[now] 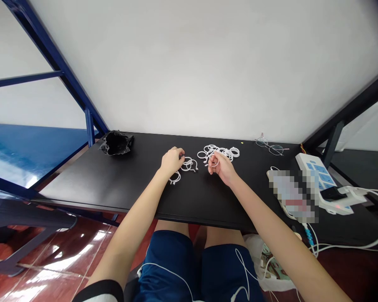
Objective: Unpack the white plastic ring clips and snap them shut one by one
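Note:
My left hand (172,161) hovers over the left side of a small group of white ring-shaped cord loops (189,164). Its fingers are bent, with a gap between thumb and forefinger, and I see nothing held there. One more white loop (175,178) lies just below that hand. My right hand (223,167) has its fingers curled and pinches a white loop (216,164) at the near edge of a bigger heap of white loops (234,152). Part of this heap is hidden behind the right hand.
A crumpled black plastic bag (116,143) stands at the back left of the black table (138,180). Eyeglasses (272,147) lie at the back right. Nearer are a phone (291,195) with a cable and a power strip (321,176) with plugs. A white wall rises behind.

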`<action>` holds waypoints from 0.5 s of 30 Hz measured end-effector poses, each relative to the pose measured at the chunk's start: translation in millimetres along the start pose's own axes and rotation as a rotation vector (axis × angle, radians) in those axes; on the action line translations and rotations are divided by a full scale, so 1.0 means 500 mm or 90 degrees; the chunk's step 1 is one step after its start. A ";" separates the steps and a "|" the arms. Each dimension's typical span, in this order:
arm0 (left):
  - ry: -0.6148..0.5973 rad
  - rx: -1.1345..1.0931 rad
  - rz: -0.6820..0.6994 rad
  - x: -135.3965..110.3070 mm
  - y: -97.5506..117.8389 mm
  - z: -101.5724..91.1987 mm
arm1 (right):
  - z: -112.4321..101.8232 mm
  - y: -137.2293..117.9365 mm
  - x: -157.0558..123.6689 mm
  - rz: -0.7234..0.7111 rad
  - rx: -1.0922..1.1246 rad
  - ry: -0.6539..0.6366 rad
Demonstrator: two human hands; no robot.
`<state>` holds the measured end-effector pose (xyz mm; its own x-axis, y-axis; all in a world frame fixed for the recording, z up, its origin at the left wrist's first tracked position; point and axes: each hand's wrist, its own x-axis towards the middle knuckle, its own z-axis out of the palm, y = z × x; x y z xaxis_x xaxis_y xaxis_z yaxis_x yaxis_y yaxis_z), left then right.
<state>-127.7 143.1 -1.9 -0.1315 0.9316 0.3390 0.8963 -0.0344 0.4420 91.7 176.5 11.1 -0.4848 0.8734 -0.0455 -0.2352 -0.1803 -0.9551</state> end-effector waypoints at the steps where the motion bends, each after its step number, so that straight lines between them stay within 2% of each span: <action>1: 0.024 -0.007 -0.017 0.002 -0.003 -0.004 | 0.000 0.001 0.001 0.016 0.003 -0.013; 3: 0.069 -0.046 -0.011 0.004 0.000 -0.013 | 0.002 0.004 0.001 0.046 0.012 -0.039; 4: 0.083 -0.079 0.019 0.002 0.007 -0.016 | 0.004 0.005 0.001 0.059 0.019 -0.049; 7: 0.055 -0.150 0.187 -0.011 0.049 -0.020 | 0.008 0.006 0.000 0.074 0.043 -0.062; 10: -0.013 -0.061 0.336 -0.029 0.096 -0.012 | 0.010 0.003 -0.002 0.071 0.056 -0.046; 12: -0.017 0.002 0.371 -0.037 0.114 -0.002 | 0.008 0.002 -0.001 0.068 0.053 -0.028; 15: -0.010 0.066 0.396 -0.038 0.119 0.010 | 0.005 0.000 0.000 0.065 0.041 -0.006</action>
<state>-69.5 124.9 13.8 0.4328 0.7538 0.4945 0.8395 -0.5369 0.0837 89.4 175.3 11.9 -0.5171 0.8446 -0.1386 -0.2376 -0.2973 -0.9247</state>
